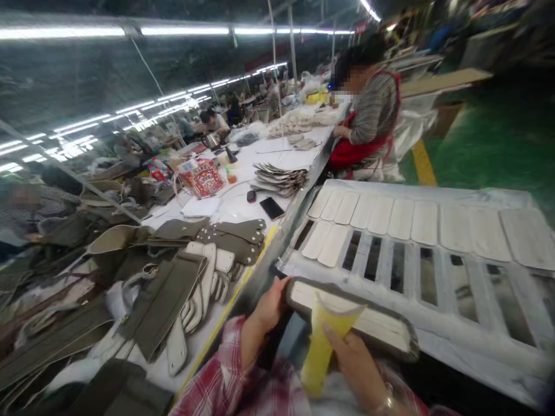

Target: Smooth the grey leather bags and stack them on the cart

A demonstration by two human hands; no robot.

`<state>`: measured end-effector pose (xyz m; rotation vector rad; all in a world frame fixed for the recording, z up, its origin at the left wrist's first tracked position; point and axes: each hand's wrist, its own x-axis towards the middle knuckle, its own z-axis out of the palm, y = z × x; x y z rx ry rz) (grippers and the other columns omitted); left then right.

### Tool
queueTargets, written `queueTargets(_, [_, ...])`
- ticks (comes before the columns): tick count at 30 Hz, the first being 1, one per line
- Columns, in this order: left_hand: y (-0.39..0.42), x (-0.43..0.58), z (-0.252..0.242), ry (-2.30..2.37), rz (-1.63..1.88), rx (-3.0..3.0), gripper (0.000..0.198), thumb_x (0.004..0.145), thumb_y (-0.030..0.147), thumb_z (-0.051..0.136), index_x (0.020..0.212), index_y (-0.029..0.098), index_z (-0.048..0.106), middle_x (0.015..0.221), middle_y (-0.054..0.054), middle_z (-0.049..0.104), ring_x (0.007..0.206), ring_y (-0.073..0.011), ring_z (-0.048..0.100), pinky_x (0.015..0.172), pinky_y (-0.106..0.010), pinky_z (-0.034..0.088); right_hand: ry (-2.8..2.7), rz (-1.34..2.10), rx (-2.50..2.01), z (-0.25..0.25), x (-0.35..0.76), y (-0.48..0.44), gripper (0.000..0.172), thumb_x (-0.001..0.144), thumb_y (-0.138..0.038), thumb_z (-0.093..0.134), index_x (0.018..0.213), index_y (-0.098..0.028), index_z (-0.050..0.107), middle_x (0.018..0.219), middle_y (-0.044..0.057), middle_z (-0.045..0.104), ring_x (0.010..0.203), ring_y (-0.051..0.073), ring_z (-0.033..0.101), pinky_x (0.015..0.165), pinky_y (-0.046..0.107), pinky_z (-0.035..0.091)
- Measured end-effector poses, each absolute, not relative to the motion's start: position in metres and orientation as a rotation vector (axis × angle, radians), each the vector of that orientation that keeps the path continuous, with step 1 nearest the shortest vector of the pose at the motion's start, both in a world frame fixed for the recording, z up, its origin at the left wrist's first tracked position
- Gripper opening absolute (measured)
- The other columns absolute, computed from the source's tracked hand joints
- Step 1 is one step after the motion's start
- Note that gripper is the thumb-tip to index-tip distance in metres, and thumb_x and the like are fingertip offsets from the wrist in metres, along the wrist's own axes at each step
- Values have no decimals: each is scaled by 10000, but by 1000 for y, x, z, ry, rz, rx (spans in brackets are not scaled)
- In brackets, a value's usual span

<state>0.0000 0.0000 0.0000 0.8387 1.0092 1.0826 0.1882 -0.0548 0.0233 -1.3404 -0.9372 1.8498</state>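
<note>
My left hand (271, 305) is closed on the near left end of a long, round-ended piece (384, 328) with a dark rim and pale strips inside. The piece lies slantwise in front of my body, at the edge of a white rack. My right hand (358, 361) grips a yellow, sheet-like thing (315, 346) between thumb and fingers. Its flared upper end covers part of the pale strips, and I cannot make out its exact kind. Pale rounded panels (401, 218) lie in a row on the slotted white rack (373, 238) just beyond my hands.
Olive fabric parts (169, 303) and white straps (203, 292) are heaped on the long table (255, 144) at left. Farther up lie a phone (272, 208), a stack of flat pieces (280, 179) and a red patterned bag (202, 178). A co-worker (368, 115) in a red apron sits ahead.
</note>
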Motion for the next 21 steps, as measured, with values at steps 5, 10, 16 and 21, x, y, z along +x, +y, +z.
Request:
queueTargets(5, [-19,1,-10,979,1138,804,438,785,296,580,1221,247,562,1423,-17,373,1227,-232,426,940,-293,425,-665,1744,-1263,35,197,-51,464,651,-572,638,816,-139,605,785,88,661,690,225,621,684,342,512])
queueTargets(10, [-17,-6,-5,950,1142,757,545,763,233,543,1303,201,472,1346,-66,460,1176,-226,464,931,-311,408,-688,1692,-1092,51,179,-26,293,694,-426,648,763,-159,545,607,9,565,578,146,558,620,281,503])
queueTargets(16, [-4,-10,-6,943,1094,804,564,722,177,521,1282,144,462,1293,-88,505,1150,-230,481,1003,-346,345,-729,1617,-1076,71,178,9,441,671,-361,666,1039,-187,495,660,-53,487,474,65,378,427,194,321])
queueTargets(21, [-8,-8,-11,1163,1114,1088,557,783,194,450,1336,147,410,1359,-85,439,1261,-225,376,1081,-356,260,-1107,1420,-1299,80,182,18,414,745,-449,576,1038,-165,506,545,-43,447,496,96,390,481,216,356])
